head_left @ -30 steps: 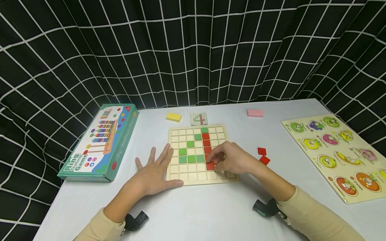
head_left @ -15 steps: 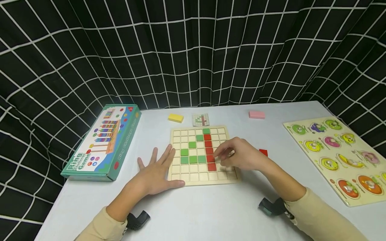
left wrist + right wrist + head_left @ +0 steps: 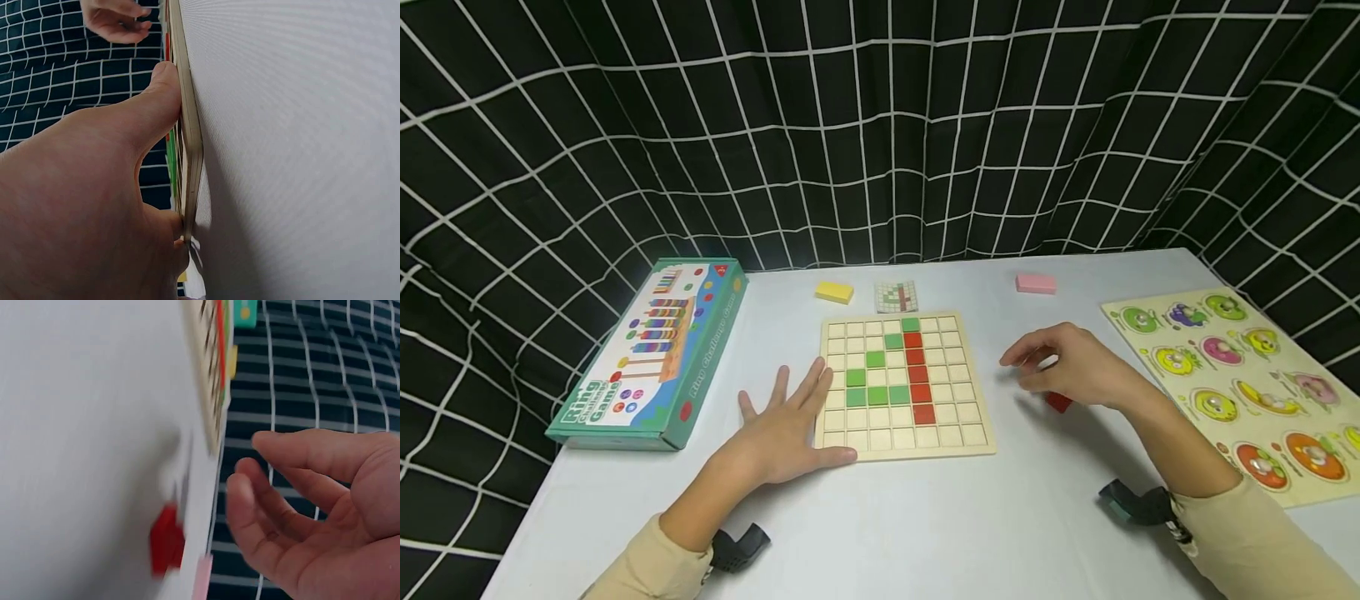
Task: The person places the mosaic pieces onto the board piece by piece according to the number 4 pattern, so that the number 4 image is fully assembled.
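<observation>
A pale wooden grid board lies mid-table. Several red tiles form a column on it, and several green tiles sit in cells to their left and above. My left hand rests at the board's left front corner, fingers spread; in the left wrist view its thumb lies along the board's edge. Off the board's right side, my right hand hovers with fingers loosely bent and nothing between them. Loose red tiles lie on the cloth beneath it, partly hidden by the hand in the head view.
Behind the board lie a small pattern card, a yellow block and a pink block. A game box is at the left, a fruit puzzle board at the right. A black gridded curtain hangs behind.
My right hand has left the lowest red tile in the column and moved right, off the board, to above the loose red tiles. The left hand has stayed at the board's corner.
</observation>
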Demonstrator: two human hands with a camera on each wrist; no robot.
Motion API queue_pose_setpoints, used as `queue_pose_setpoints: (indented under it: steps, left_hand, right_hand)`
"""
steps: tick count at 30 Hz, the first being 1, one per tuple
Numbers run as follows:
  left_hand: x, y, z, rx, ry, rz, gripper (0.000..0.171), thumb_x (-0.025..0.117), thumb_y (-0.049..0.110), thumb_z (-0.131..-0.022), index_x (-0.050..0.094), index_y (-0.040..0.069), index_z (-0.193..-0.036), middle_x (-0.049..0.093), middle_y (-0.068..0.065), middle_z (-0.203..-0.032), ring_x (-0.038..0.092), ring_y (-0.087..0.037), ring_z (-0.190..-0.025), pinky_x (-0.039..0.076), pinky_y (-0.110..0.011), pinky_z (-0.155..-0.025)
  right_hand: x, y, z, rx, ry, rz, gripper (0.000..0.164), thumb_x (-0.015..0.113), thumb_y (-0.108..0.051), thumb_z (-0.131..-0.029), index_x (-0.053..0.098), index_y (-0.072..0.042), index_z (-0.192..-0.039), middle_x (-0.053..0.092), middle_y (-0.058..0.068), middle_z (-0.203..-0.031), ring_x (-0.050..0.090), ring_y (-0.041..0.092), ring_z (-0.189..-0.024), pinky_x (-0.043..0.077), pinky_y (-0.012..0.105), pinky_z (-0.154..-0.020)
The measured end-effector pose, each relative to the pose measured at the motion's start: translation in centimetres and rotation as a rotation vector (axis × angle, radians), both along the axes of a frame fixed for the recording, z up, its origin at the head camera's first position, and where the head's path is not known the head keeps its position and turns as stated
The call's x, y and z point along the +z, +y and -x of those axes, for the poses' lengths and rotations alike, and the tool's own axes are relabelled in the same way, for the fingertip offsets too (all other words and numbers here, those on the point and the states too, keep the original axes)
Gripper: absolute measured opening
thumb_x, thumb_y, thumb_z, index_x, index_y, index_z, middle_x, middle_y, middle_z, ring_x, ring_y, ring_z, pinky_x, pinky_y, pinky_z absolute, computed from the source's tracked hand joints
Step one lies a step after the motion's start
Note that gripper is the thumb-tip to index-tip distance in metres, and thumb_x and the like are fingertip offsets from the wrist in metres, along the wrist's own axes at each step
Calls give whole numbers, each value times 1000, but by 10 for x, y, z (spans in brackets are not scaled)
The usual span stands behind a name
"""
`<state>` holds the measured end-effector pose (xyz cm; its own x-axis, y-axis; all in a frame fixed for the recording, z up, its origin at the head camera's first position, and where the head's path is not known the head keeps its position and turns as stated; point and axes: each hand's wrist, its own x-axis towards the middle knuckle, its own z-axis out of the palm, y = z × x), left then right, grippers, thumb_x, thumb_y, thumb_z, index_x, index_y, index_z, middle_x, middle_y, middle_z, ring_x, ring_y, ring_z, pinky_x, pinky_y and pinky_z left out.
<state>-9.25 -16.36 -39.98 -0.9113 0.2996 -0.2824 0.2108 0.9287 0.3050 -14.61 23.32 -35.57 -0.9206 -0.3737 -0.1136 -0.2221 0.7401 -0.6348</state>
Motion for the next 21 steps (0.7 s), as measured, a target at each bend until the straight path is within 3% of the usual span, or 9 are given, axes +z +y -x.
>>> queue_pose_setpoints:
  steps: [6, 21]
  left_hand:
    - [-5, -1, 1, 1, 2, 8, 120, 59, 87, -81, 8, 23, -169, -6, 6, -177, -7, -45, -161, -4, -92, -104]
    - [-3, 0, -1, 1, 6, 33, 119, 60, 85, -82, 8, 23, -169, -5, 5, -177, -5, -45, -161, 0, -91, -105]
  right_hand:
    - [-12, 25, 10, -58, -26, -59, 32, 81, -4, -82, 79, -10, -113, 78, 6, -107, 66, 24, -99, 53, 29, -70]
    - [-18, 43, 16, -91, -120, -12, 40, 76, 4, -75, 76, -1, -114, 74, 11, -105, 58, 23, -91, 53, 26, -65]
